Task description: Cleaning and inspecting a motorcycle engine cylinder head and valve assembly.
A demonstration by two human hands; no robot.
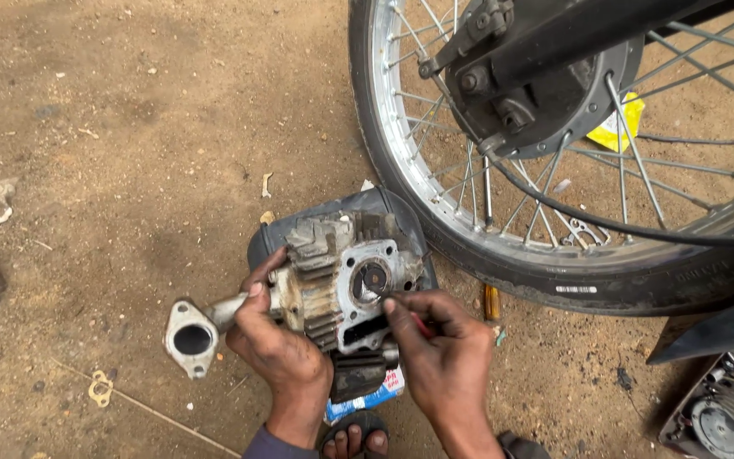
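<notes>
A finned metal engine part (341, 280), grimy and pale, sits just below the middle of the view on a dark block (358, 374) over bare dirt ground (129, 127), with its round opening (373, 277) facing up. The left hand (278, 344), at about 7 o'clock from that opening, is closed around the side of the engine part where a short pipe with a flange (190, 338) sticks out toward 8 o'clock; the thumb and fingers wrap the casting and steady it. The right hand (439, 353), at about 4 o'clock from the opening, is pinched shut on a thin tool (422, 325) with a red handle, and the tip of that tool reaches into the round opening; the tip itself is too small to make out. Judging from this, the step in hand is scraping or picking at something inside the opening while the other hand holds the part still. The next move seems to call for a firm brace from the left hand and small, controlled pressure at the tool tip, so it does not slip across the flat face around the opening. A spoked motorcycle wheel (503, 246) fills the view from 12 to 3 o'clock, a toe of a sandalled foot (354, 438) shows at 6 o'clock, and more engine pieces (724, 408) lie at 4 o'clock.
</notes>
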